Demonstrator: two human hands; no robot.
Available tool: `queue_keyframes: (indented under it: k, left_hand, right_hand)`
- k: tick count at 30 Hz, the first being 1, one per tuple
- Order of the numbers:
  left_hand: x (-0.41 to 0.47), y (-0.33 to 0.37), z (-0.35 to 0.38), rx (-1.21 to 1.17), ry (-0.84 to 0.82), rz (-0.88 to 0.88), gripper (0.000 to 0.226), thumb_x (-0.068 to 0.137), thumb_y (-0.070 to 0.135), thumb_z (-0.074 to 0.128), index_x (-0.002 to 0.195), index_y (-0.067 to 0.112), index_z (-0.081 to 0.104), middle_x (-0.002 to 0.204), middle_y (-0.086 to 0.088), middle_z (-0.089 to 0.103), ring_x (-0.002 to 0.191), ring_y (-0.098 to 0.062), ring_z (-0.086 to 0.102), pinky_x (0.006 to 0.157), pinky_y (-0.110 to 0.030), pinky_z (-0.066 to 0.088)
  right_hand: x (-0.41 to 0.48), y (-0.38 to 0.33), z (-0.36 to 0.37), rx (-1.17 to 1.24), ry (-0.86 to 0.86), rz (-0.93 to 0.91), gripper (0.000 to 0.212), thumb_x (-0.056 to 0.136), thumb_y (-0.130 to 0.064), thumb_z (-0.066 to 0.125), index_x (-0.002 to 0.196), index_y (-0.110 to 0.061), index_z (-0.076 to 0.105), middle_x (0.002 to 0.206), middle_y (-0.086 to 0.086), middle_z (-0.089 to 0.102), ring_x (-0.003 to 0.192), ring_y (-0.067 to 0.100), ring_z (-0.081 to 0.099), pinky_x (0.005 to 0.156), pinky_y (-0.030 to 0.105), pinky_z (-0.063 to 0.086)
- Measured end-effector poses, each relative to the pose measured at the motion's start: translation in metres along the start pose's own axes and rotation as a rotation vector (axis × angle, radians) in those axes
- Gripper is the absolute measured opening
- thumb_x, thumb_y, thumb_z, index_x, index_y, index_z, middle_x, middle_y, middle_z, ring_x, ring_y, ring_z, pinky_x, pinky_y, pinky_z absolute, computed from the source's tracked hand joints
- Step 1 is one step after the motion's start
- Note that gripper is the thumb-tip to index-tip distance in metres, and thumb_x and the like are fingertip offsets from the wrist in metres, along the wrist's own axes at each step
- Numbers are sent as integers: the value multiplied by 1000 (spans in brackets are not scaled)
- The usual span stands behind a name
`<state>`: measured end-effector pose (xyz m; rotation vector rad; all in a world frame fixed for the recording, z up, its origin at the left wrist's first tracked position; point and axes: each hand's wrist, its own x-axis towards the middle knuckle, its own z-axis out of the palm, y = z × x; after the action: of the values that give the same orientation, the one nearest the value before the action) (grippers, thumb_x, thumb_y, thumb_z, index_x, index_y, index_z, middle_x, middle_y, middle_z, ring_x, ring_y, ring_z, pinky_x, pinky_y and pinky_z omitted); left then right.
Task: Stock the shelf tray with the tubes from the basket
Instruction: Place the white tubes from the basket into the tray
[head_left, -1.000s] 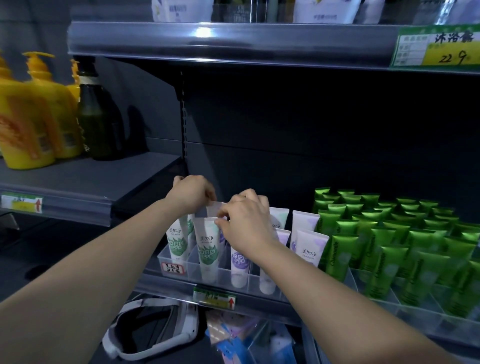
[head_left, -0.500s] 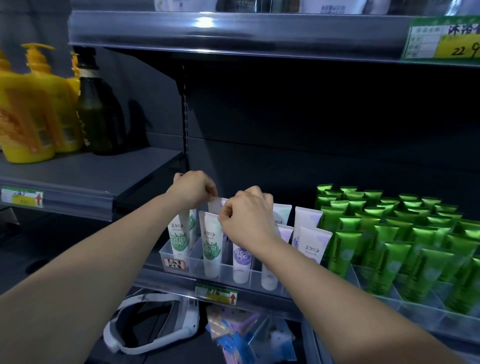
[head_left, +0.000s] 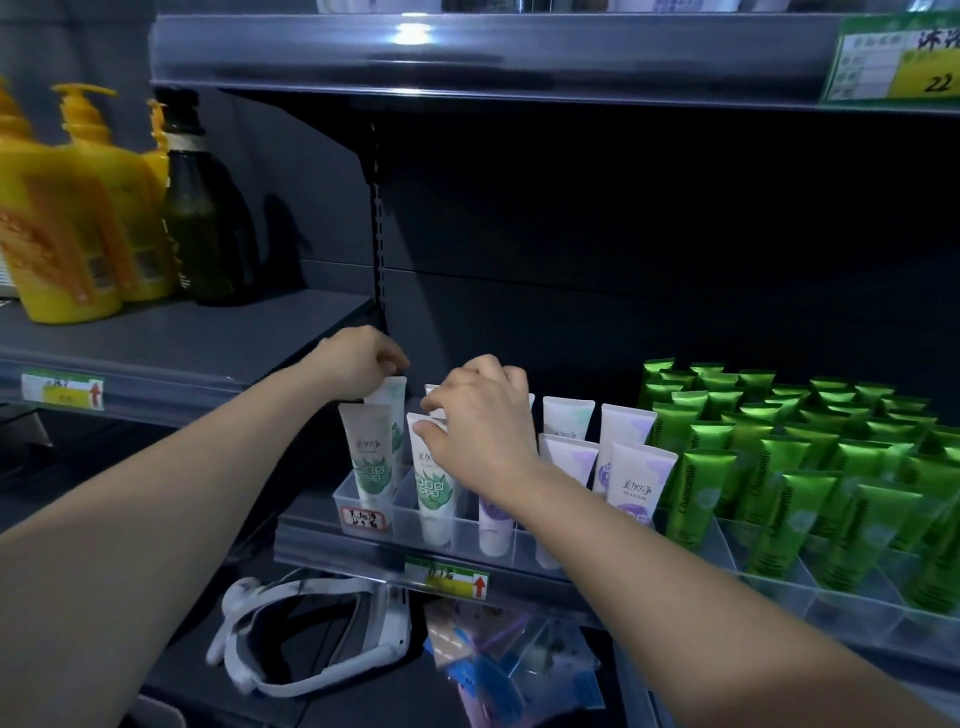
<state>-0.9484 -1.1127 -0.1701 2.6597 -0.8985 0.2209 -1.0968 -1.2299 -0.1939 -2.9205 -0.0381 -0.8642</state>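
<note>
White tube (head_left: 389, 402) top btwn L hand (head_left: 353, 358) fingers (head_left: 390, 364).

1. The right hand (head_left: 483, 421) hides the top of a white plastic tube with purple print (head_left: 493, 519).
2. The green-and-yellow paper price label (head_left: 898, 57) is cut off by the right edge.

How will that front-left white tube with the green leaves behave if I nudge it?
The green-leaf tube stands upright, tall and narrow, so it would probably tip, though the clear tray walls should catch it. Its flat crimped top suggests soft plastic that likely gives when squeezed.
</note>
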Motion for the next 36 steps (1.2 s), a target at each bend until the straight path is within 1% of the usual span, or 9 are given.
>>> queue_keyframes:
  k: [2,5,9,12,14,16,23,28,36]
  left_hand:
    - [-3,-2,-2,32,-44,-13,33,92,5,48,117,15,66,124,-3,63,114,-20,57,91,-28,45]
    - [-5,-6,-1,41,-50,-18,38,91,0,44,120,13,65,126,-6,62,115,-22,56,90,-27,43]
    - [-2,-15,1,31,-35,-27,33,90,4,51,117,14,67,125,-2,63,114,-19,57,83,-18,37]
    - [1,-20,5,26,-6,-25,23,86,5,59,104,12,72,112,-4,69,100,-18,60,77,-21,39]
    - [2,-22,7,-5,34,-31,18,83,6,62,96,10,74,103,-5,71,88,-14,58,73,-22,40]
    - [3,-22,9,-46,68,-36,15,82,6,64,93,8,75,98,-5,71,83,-12,55,71,-21,38]
    - [4,-21,14,-140,97,-31,13,81,6,68,92,9,76,90,-3,71,80,-10,56,70,-20,37]
    - [2,-22,13,-153,101,-46,13,81,6,67,90,9,75,80,2,65,75,-9,56,70,-21,38]
    - [-2,-21,15,-185,82,-91,15,84,5,63,93,10,74,87,-2,66,79,-13,56,70,-23,39]
  right_hand:
    - [6,-6,5,-1,-21,-15,28,91,-38,53,104,-21,72,108,-4,64,114,19,39,91,35,23]
    - [15,-12,12,9,-59,-25,27,92,-38,52,101,-20,71,108,-4,64,114,20,39,91,36,25]
    - [26,-18,17,-19,-69,-33,30,91,-41,52,103,-21,71,111,-3,64,116,21,38,93,36,23]
    - [31,-20,18,-28,-81,-28,30,92,-42,52,103,-21,71,111,-3,64,115,21,38,93,36,24]
    - [33,-20,20,-18,-80,-11,27,93,-40,52,102,-24,71,111,-3,64,115,21,39,92,35,25]
    - [34,-19,21,3,-77,25,25,92,-39,53,103,-26,71,110,-3,64,115,21,39,91,36,26]
    - [32,-16,27,28,-79,70,25,91,-41,54,99,-26,73,105,-3,64,112,22,40,91,37,27]
    - [33,-18,27,82,-46,62,19,91,-37,56,96,-30,73,103,-3,65,110,22,41,91,37,28]
    - [31,-17,28,79,-57,80,22,91,-40,55,96,-29,72,105,-3,64,112,21,40,91,36,27]
